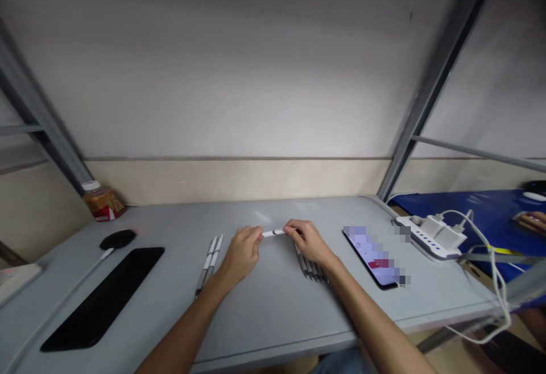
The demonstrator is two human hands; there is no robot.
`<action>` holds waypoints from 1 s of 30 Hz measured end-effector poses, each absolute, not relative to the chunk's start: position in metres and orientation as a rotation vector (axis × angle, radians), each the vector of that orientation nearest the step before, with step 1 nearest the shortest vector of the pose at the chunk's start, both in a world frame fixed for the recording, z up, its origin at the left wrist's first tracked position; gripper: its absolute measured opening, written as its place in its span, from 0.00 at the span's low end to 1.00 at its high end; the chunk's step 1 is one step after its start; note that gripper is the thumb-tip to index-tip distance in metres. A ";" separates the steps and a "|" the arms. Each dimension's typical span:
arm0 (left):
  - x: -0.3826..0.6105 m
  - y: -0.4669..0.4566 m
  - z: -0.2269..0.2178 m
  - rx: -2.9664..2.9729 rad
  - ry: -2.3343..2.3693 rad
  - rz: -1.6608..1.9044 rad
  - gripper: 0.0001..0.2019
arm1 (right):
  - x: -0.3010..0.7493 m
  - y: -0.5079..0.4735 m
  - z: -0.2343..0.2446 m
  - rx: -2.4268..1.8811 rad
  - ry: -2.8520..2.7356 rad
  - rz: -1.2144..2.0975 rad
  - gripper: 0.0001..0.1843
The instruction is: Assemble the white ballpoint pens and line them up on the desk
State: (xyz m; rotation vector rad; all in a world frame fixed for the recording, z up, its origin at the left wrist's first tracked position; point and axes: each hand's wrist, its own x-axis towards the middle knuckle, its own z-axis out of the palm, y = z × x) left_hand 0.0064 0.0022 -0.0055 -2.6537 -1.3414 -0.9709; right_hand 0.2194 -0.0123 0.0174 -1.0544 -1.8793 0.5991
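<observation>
Between my two hands, a white pen (273, 232) is held level above the grey desk (273, 311). My left hand (244, 250) is closed on its left end, fingers pinched together. The right end is pinched in the fingers of my right hand (310, 242). A dark band or gap shows near the middle of the pen; I cannot tell which. Two white and grey pens (209, 266) lie side by side to the left of my left hand. Several grey-barrelled pens (313, 271) lie in a row under my right wrist, partly hidden by it.
A phone with a lit screen (375, 257) and a white power strip (430, 237) with chargers and cables lie right. A black slab (104, 300), a black round pad (118, 240) and a drink bottle (102, 200) are left. Another person's hand (531, 220) shows at the far right.
</observation>
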 end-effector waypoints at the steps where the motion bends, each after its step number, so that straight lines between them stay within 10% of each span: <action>1: 0.006 0.003 -0.007 -2.667 -1.352 -1.003 0.11 | 0.219 -0.013 0.017 -1.045 -1.877 0.564 0.16; 30: -0.003 0.009 -0.006 -2.709 -1.369 -0.817 0.08 | 0.221 0.003 -0.003 -1.151 -1.756 0.727 0.11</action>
